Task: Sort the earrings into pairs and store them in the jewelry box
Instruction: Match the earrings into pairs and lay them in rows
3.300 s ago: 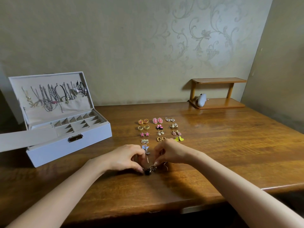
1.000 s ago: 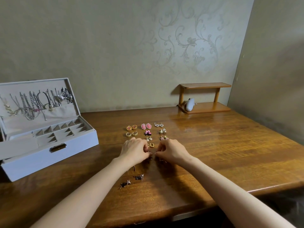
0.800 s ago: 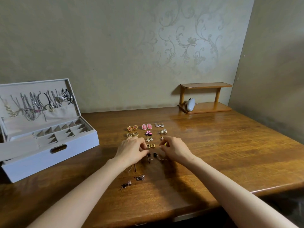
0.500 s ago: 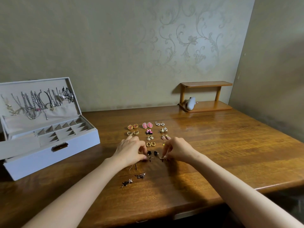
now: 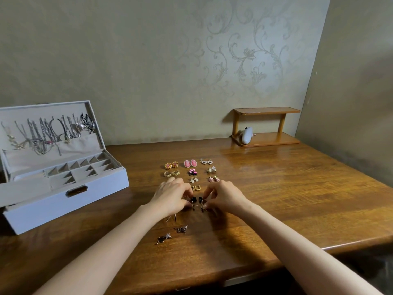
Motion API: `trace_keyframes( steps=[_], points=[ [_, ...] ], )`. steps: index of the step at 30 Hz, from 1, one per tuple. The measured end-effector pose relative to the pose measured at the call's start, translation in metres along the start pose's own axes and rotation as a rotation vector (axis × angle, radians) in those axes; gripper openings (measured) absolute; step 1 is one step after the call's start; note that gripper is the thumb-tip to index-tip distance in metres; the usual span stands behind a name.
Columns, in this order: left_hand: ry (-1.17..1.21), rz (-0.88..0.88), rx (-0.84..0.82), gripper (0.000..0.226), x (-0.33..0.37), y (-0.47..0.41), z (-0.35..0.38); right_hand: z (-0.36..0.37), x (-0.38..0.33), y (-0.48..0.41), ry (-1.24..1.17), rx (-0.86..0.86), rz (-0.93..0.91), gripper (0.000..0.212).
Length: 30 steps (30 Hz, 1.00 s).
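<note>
Left hand and right hand each pinched one of the black earrings in curled fingertips, side by side on the table just under the sorted pairs — extending the grid, I'd guess. Box sat open, well off left.

No legible text, label, brand, number or sign anywhere in view.
Jewelry box: plain pale front. Metal latch plate too small to show any marking (may be engraved, cannot tell).
Wallpaper: scroll-and-flower ornament only, not lettering.
White object on wooden shelf: no marking readable.
</note>
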<state>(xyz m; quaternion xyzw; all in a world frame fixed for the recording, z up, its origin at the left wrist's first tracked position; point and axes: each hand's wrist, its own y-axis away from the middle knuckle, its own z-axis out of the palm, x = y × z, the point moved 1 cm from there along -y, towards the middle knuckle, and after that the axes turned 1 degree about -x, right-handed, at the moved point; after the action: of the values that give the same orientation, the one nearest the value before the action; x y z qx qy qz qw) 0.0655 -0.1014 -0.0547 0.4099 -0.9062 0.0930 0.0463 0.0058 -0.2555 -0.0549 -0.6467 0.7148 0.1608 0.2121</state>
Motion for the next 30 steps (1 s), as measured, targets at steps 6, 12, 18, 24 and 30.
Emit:
trace_keyframes(
  steps=[6, 12, 18, 24, 30],
  points=[
    [0.013, 0.022, -0.007, 0.031, 0.001, 0.003, -0.003, 0.000, -0.005, 0.003, 0.020, 0.015, -0.039, 0.024],
    [0.079, 0.011, 0.050, 0.009, -0.012, 0.024, -0.019, -0.006, -0.017, 0.011, -0.038, -0.026, -0.267, 0.019],
    [0.090, 0.061, -0.173, 0.026, -0.019, 0.046, -0.034, 0.012, -0.034, 0.020, -0.056, -0.205, -0.407, 0.023],
    [0.050, 0.126, -0.412, 0.027, -0.017, 0.061, -0.037, 0.020, -0.040, 0.023, 0.028, -0.213, -0.355, 0.026],
    [-0.012, 0.101, -0.380, 0.022, -0.013, 0.061, -0.032, 0.017, -0.034, 0.030, 0.024, -0.240, -0.377, 0.016]
  ],
)
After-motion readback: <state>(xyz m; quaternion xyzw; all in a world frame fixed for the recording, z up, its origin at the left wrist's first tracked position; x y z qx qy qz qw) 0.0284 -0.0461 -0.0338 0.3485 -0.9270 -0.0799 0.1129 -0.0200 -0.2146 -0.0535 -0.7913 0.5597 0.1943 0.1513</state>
